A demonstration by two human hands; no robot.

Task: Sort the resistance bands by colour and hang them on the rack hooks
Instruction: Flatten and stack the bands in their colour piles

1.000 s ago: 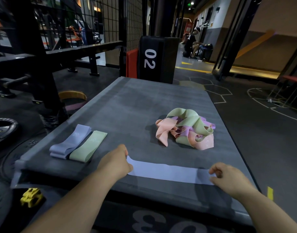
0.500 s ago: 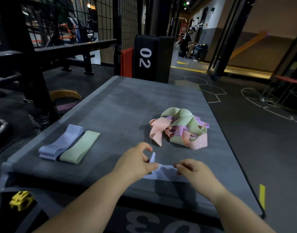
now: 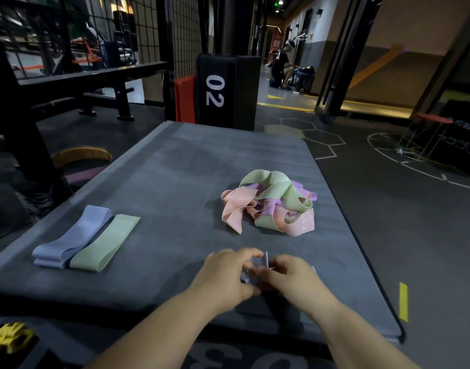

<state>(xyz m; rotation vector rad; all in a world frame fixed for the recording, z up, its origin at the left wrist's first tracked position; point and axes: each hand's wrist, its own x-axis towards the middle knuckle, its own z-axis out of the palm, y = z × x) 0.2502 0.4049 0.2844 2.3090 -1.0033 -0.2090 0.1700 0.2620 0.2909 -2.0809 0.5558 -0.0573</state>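
A lavender resistance band (image 3: pixel 256 270) is folded up small between my two hands near the front edge of the grey padded platform (image 3: pixel 175 169). My left hand (image 3: pixel 228 275) and my right hand (image 3: pixel 289 278) both pinch it, fingers touching, and most of the band is hidden by them. At the left lie a folded lavender band (image 3: pixel 74 235) and a folded green band (image 3: pixel 106 242), side by side. A tangled pile of pink, green and purple bands (image 3: pixel 271 203) sits right of centre. No rack hooks are in view.
A black box marked 02 (image 3: pixel 225 91) and a red pad (image 3: pixel 185 99) stand behind the platform. Dark gym racks and a mesh wall (image 3: pixel 154 27) fill the left. A yellow clip (image 3: pixel 11 339) lies at lower left. A person (image 3: pixel 280 67) sits far down the corridor.
The lavender band was stretched flat between my hands a second ago. My hands have come together in the middle, folding it into a small bundle.
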